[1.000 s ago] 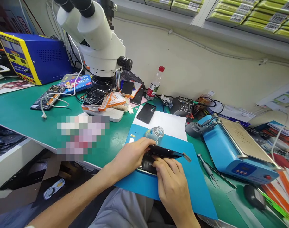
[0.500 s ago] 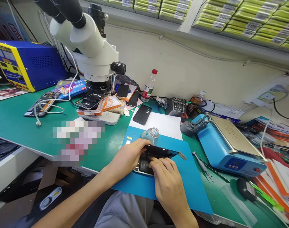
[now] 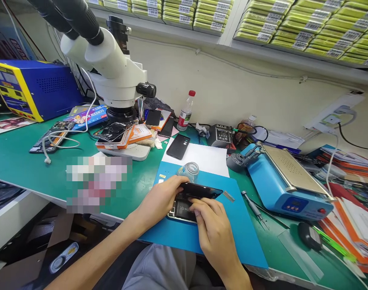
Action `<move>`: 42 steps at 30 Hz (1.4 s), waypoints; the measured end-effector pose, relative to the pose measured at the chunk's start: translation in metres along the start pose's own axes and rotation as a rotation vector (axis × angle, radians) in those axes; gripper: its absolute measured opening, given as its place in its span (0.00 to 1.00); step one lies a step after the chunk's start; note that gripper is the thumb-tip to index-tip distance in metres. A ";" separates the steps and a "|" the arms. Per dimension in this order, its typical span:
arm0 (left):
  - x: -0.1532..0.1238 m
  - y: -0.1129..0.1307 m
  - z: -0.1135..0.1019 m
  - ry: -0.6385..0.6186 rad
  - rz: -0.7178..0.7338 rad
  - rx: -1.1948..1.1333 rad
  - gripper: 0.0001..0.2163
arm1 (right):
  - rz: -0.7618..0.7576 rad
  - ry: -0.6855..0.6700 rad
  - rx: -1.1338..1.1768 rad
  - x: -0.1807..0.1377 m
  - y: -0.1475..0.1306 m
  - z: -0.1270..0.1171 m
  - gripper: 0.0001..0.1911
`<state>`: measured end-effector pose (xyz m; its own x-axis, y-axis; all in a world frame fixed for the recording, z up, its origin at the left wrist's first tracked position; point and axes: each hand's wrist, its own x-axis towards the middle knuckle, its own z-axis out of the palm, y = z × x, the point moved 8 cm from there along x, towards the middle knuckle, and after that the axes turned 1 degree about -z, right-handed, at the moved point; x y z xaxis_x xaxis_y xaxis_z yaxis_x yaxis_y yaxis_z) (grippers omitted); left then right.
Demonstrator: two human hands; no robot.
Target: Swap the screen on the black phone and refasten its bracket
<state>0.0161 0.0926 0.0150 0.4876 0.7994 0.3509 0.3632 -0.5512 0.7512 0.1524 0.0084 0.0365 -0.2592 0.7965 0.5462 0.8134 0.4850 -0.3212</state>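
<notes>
Centrally, glossy black phone (image 3: pixel 202 190) on smooth blue mat (image 3: pixel 246 239)

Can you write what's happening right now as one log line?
left hand: holds opened phone | right hand: touches its lifted screen | under: blue mat

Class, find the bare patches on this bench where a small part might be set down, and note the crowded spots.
Free: the white sheet right of the black phone; the blue mat, near right corner, beside the right hand. Crowded: under the microscope, and the paper stacks past the blue machine.
</notes>
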 end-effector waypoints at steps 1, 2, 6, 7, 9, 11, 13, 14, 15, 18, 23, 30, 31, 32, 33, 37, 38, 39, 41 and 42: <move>0.000 0.000 0.000 -0.001 -0.002 0.000 0.14 | -0.012 -0.005 -0.009 0.000 -0.001 0.001 0.12; 0.001 0.000 0.000 -0.002 -0.003 0.000 0.15 | -0.025 -0.010 -0.020 0.001 -0.002 0.001 0.12; 0.002 0.000 0.000 -0.003 -0.006 -0.007 0.16 | -0.081 -0.020 -0.061 0.003 -0.007 0.004 0.13; 0.002 0.000 0.000 -0.003 -0.008 -0.010 0.16 | -0.094 -0.024 -0.067 0.004 -0.009 0.005 0.14; 0.002 -0.001 0.001 -0.003 -0.010 -0.015 0.16 | -0.115 -0.034 -0.082 0.005 -0.010 0.007 0.14; 0.003 -0.001 0.001 -0.003 -0.012 -0.020 0.16 | -0.134 -0.037 -0.104 0.005 -0.012 0.009 0.14; 0.003 -0.002 0.001 -0.003 -0.012 -0.024 0.17 | -0.150 -0.039 -0.133 0.004 -0.013 0.011 0.15; 0.003 -0.003 0.001 -0.002 -0.012 -0.027 0.17 | -0.158 -0.043 -0.149 0.004 -0.014 0.012 0.16; 0.003 -0.003 0.002 -0.003 -0.011 -0.030 0.17 | -0.167 -0.047 -0.166 0.004 -0.014 0.013 0.16; 0.003 -0.004 0.002 -0.006 -0.003 -0.043 0.19 | -0.192 -0.068 -0.208 0.004 -0.016 0.016 0.18; 0.003 -0.004 0.003 -0.003 -0.002 -0.045 0.20 | -0.201 -0.077 -0.220 0.004 -0.019 0.018 0.18; 0.004 -0.003 0.002 0.010 -0.014 -0.023 0.19 | -0.090 -0.014 -0.083 0.002 -0.010 0.008 0.14; 0.004 -0.003 0.002 0.007 -0.014 -0.020 0.19 | -0.075 -0.011 -0.067 0.002 -0.009 0.007 0.13; 0.004 -0.002 0.002 0.003 -0.013 -0.017 0.19 | -0.064 -0.012 -0.055 0.002 -0.009 0.007 0.13; 0.003 -0.002 0.002 0.000 -0.014 -0.015 0.19 | -0.058 -0.012 -0.046 0.002 -0.009 0.006 0.13; 0.002 -0.001 0.000 0.008 -0.034 -0.001 0.18 | -0.022 -0.012 -0.017 0.001 -0.006 0.005 0.12; 0.002 -0.002 0.000 0.012 -0.041 0.000 0.17 | -0.013 -0.012 -0.013 0.001 -0.005 0.005 0.12; 0.002 -0.002 0.000 0.015 -0.046 -0.001 0.17 | -0.008 -0.014 -0.008 0.000 -0.004 0.005 0.12; 0.002 -0.003 0.000 0.020 -0.055 -0.006 0.17 | -0.004 -0.020 0.003 0.000 -0.002 0.006 0.12; 0.002 -0.004 0.000 0.021 -0.059 -0.007 0.17 | -0.005 -0.024 0.009 0.000 -0.002 0.006 0.12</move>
<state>0.0153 0.0960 0.0132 0.4487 0.8355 0.3172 0.3853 -0.5011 0.7749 0.1477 0.0094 0.0319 -0.2758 0.8025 0.5291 0.8076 0.4919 -0.3252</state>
